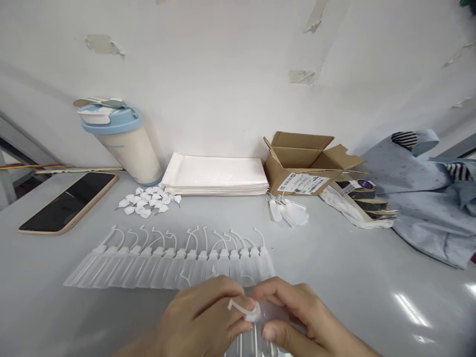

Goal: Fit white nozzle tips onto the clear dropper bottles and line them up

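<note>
A translucent plastic piece with a white neck and a thin bent strap [243,311] is between my two hands, low in the middle. The fingers of my left hand [208,317] close around its neck end. My right hand [301,315] grips its clear body between thumb and fingers. Just beyond my hands, a row of similar translucent flat tubes [171,267] lies side by side, thin curved straps pointing away from me. More clear tubes [247,344] show below my hands, partly hidden by them.
Small white pieces with thin dark tips [147,201] lie heaped near a phone [69,203] and a tumbler [124,144]. Along the wall sit stacked white packets [217,173] and an open cardboard box [297,173]. Loose translucent pieces [288,210] and blue cloth [420,183] are rightward.
</note>
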A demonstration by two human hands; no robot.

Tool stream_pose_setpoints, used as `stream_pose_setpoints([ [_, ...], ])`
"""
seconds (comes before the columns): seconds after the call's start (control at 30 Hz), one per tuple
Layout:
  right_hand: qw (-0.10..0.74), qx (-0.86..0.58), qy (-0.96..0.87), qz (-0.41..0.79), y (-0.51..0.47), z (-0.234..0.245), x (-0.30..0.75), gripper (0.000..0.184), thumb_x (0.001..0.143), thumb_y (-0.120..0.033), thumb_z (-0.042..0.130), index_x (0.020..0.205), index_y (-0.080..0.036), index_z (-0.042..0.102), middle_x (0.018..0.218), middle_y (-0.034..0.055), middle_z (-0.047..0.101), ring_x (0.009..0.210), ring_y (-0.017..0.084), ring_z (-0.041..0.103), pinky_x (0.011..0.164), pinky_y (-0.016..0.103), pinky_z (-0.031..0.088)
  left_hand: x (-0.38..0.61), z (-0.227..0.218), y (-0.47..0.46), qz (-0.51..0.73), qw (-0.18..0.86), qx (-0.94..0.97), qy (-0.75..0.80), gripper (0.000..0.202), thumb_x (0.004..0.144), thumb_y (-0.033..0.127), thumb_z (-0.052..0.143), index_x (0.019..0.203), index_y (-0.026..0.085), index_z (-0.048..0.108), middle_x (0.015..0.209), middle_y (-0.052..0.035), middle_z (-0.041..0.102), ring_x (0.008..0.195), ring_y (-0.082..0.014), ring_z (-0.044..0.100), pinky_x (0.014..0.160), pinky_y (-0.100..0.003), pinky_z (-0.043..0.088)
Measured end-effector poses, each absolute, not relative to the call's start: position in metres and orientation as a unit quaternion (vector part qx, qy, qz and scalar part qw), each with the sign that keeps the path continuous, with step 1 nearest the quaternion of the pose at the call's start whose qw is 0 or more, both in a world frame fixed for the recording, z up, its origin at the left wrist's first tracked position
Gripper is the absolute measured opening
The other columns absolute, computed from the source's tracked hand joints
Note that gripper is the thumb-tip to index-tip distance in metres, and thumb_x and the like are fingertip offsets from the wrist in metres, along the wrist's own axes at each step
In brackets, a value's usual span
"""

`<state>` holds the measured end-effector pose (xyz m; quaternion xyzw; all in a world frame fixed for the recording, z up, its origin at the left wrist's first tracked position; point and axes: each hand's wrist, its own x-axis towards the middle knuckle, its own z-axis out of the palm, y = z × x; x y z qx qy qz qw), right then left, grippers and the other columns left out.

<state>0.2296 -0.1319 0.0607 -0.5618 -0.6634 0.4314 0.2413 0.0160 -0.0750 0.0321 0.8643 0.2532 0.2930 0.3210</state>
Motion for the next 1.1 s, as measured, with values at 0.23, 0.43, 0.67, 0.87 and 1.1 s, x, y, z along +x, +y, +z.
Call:
stream_pose_setpoints([
  [0.23, 0.267, -0.475, -0.480, 0.688, -0.122, 0.053, 0.226, 0.037, 0.084, -0.053, 0.061, 0.101, -0.020, 0.063, 0.084, 0.0047, 0.069, 0.065, 0.012, 0.049, 0.062, 0.024, 0.039, 0.020, 0.036, -0.073, 0.274, 0.389, 0.841, 0.257, 0.020, 0.091, 0.013, 0.051, 0.091, 0.025, 0.067, 0.079, 0.0033, 0.066, 0.059, -0.0078, 0.059, 0.053, -0.012, 0.049],
  [0.43, 0.293, -0.500, -0.529, 0.620, -0.125, 0.057, 0.226, 0.031, 0.088, -0.049, 0.058, 0.103, -0.023, 0.065, 0.083, 0.0033, 0.069, 0.070, 0.015, 0.056, 0.064, 0.025, 0.044, 0.021, 0.054, -0.062, 0.309, 0.485, 0.789, 0.217, 0.023, 0.083, 0.005, 0.062, 0.095, 0.023, 0.069, 0.091, -0.0001, 0.067, 0.077, -0.0091, 0.066, 0.071, -0.014, 0.052],
  [0.67, 0.251, -0.566, -0.658, 0.429, -0.136, 0.063, 0.228, 0.029, 0.092, -0.046, 0.052, 0.109, -0.028, 0.066, 0.078, 0.0034, 0.070, 0.067, 0.019, 0.063, 0.063, 0.028, 0.052, 0.022, 0.050, -0.067, 0.233, 0.542, 0.742, 0.319, 0.007, 0.083, 0.018, 0.064, 0.087, 0.021, 0.069, 0.076, 0.0023, 0.068, 0.067, -0.0101, 0.065, 0.062, -0.015, 0.053],
  [0.87, 0.264, -0.526, -0.548, 0.594, -0.128, 0.057, 0.227, 0.032, 0.088, -0.049, 0.057, 0.103, -0.024, 0.069, 0.076, 0.0019, 0.066, 0.060, 0.013, 0.049, 0.058, 0.023, 0.040, 0.014, 0.041, -0.065, 0.273, 0.389, 0.857, 0.200, 0.016, 0.091, 0.012, 0.052, 0.100, 0.020, 0.062, 0.087, -0.0017, 0.064, 0.069, -0.0101, 0.061, 0.064, -0.018, 0.050],
  [1.1, 0.285, -0.486, -0.483, 0.670, -0.126, 0.057, 0.226, 0.034, 0.085, -0.050, 0.061, 0.101, -0.020, 0.068, 0.073, 0.0002, 0.062, 0.057, 0.010, 0.043, 0.056, 0.022, 0.036, 0.014, 0.042, -0.066, 0.277, 0.341, 0.877, 0.195, 0.015, 0.092, 0.016, 0.056, 0.107, 0.021, 0.058, 0.091, -0.0024, 0.062, 0.074, -0.0114, 0.061, 0.067, -0.019, 0.050],
])
